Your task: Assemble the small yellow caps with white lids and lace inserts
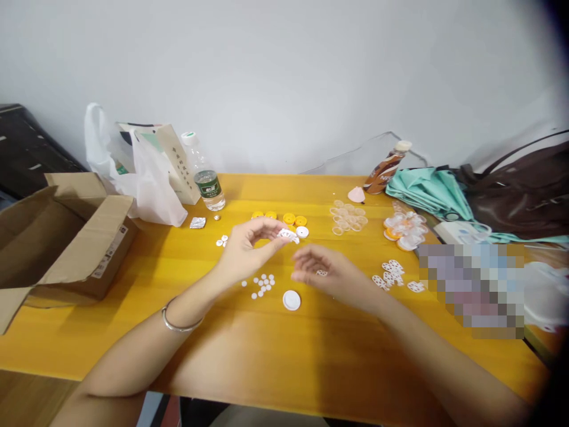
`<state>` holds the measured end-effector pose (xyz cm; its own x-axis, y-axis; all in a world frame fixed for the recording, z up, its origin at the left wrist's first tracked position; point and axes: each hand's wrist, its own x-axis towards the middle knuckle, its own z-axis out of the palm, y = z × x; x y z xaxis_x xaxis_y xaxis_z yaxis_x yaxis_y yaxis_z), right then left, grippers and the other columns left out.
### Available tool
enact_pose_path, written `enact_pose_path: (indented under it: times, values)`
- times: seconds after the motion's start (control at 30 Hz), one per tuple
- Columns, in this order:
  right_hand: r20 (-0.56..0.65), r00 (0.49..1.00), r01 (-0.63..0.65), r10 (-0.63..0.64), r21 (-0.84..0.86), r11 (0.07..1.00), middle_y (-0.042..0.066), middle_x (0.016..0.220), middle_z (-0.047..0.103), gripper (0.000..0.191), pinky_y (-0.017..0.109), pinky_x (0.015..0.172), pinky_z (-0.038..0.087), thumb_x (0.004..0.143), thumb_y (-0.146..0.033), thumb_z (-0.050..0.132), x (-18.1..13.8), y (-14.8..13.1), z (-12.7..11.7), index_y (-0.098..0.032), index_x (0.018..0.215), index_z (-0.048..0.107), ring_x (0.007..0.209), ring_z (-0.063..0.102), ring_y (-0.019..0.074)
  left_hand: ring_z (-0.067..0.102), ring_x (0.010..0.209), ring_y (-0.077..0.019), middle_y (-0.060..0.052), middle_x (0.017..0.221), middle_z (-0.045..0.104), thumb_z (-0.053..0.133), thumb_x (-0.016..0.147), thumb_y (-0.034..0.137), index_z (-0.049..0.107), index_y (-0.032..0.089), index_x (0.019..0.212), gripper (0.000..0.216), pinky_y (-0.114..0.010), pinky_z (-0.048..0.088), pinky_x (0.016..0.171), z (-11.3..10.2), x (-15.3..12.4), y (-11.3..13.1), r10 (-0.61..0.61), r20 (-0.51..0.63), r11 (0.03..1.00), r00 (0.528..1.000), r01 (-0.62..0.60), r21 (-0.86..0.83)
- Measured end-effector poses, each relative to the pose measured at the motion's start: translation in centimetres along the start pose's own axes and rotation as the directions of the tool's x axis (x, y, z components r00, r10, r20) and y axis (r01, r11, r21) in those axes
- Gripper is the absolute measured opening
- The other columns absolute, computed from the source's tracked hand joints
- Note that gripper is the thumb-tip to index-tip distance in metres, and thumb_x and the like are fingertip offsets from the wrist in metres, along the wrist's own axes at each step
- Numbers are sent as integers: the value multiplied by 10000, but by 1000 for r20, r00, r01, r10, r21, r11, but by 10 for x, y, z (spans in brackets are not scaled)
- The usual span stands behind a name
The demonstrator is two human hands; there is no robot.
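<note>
My left hand [243,249] pinches a small white plastic piece with cut-outs [288,235] between thumb and fingertips, raised over the table. To its right, my right hand [326,270] hovers with loosely curled fingers, thumb apart, and nothing visible held. Another white cut-out piece [322,273] shows partly behind that hand. Below, a round white lid-like disc [291,300] lies flat, with several small white dots [262,286] to its left. Beyond the left hand sit several yellow round caps [289,219] and a white round cap [302,232], partly covered by the fingers.
Clear plastic rings [349,216], stacked lidded caps [404,228] and white cut-out pieces [391,274] lie on the right. An open cardboard box [89,237], plastic bag [153,184] and water bottle [208,184] stand left. A brown drink bottle [386,169] and teal fabric [431,193] are back right.
</note>
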<state>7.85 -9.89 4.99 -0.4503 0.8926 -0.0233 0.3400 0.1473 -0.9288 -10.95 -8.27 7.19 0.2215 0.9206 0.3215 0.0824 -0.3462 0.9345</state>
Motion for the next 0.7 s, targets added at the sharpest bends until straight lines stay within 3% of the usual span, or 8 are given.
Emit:
enact_pose_path:
  times: [0.1, 0.17, 0.27, 0.33, 0.4, 0.53, 0.7]
  values:
    - [167, 981, -12, 99, -455, 890, 58, 872, 617, 467, 330, 675, 462, 598, -391, 754, -9, 8, 11, -178, 960, 552, 767, 584, 210, 611, 769, -121, -42, 834, 659, 643, 740, 224, 617, 136, 866, 156, -268, 506, 776, -5, 2, 3, -35, 55, 999, 998, 33, 30]
    - [191, 979, 58, 70, -593, 803, 101, 961, 598, 540, 334, 709, 452, 556, -335, 789, -12, 15, 23, -145, 989, 528, 845, 574, 242, 606, 761, -119, -38, 827, 654, 639, 740, 220, 609, 138, 853, 143, -275, 504, 778, -5, 1, 3, -50, 90, 998, 995, 46, 49]
    - [223, 974, 130, 33, -673, 729, 100, 929, 585, 337, 297, 677, 433, 642, -214, 708, -11, 22, 37, -135, 912, 523, 804, 563, 215, 601, 765, -119, -41, 835, 650, 632, 740, 206, 600, 135, 852, 136, -284, 496, 783, -3, 1, 1, -65, 114, 994, 991, 55, 89]
    - [244, 970, 161, 16, -686, 709, 74, 863, 579, 189, 268, 623, 409, 672, -138, 623, -8, 24, 38, -152, 827, 517, 720, 546, 178, 598, 771, -121, -44, 842, 650, 622, 747, 204, 599, 134, 861, 136, -286, 493, 780, -5, 1, -1, -70, 147, 990, 987, 51, 130]
    - [239, 971, 155, 13, -670, 726, 47, 809, 575, 156, 248, 574, 378, 670, -112, 581, -6, 24, 33, -167, 793, 503, 656, 524, 152, 595, 786, -123, -44, 859, 653, 613, 760, 215, 607, 138, 869, 134, -285, 488, 788, -8, 0, 0, -72, 219, 982, 973, 31, 184]
    - [140, 990, 59, 19, -529, 846, -10, 714, 570, 199, 225, 526, 343, 686, -165, 579, -1, 19, 17, -189, 862, 488, 587, 501, 123, 601, 787, -119, -26, 864, 665, 567, 804, 244, 624, 159, 875, 125, -269, 488, 775, -14, -4, 5, -81, 374, 956, 924, -35, 292]
    - [36, 999, 20, -11, -258, 966, -48, 626, 515, 201, 204, 486, 331, 693, -277, 629, 4, 13, 9, -181, 832, 519, 526, 428, 85, 617, 782, -120, -18, 869, 680, 527, 828, 213, 633, 173, 915, 143, -253, 486, 747, -10, -8, 9, -83, 430, 916, 899, -101, 389]
